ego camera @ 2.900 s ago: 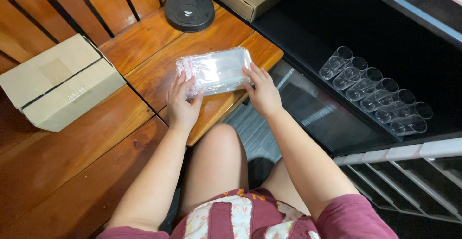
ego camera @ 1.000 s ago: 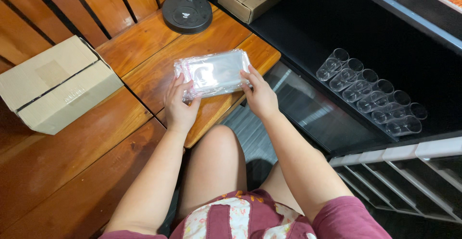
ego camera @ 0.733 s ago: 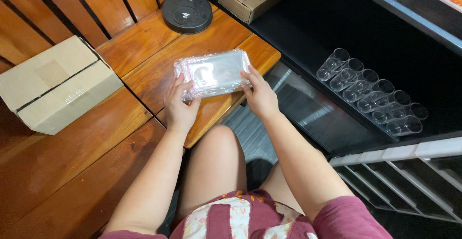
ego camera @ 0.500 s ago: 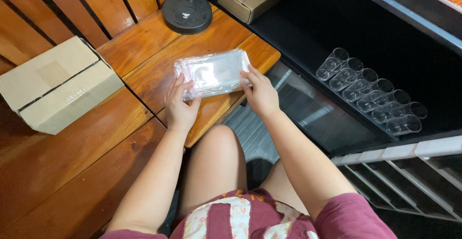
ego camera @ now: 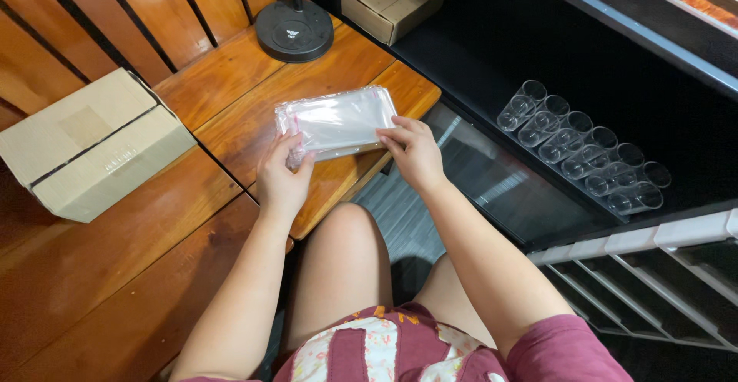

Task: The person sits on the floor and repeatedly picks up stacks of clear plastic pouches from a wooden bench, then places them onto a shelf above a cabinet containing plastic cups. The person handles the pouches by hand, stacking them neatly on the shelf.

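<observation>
- Clear plastic packet point(ego camera: 338, 121): centre frame, above the wooden table point(ego camera: 231, 132) edge.
- Left hand point(ego camera: 283, 178), right hand point(ego camera: 413, 150): apart, pinching opposite ends.
- Risk: slick film slipping from fingertips, falling off the edge.

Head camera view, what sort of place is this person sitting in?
Likely a small home packing or storage corner. A wooden bench carries a taped cardboard box, clear plastic cups lie in a row on a black shelf, and both hands hold a clear plastic packet.
</observation>
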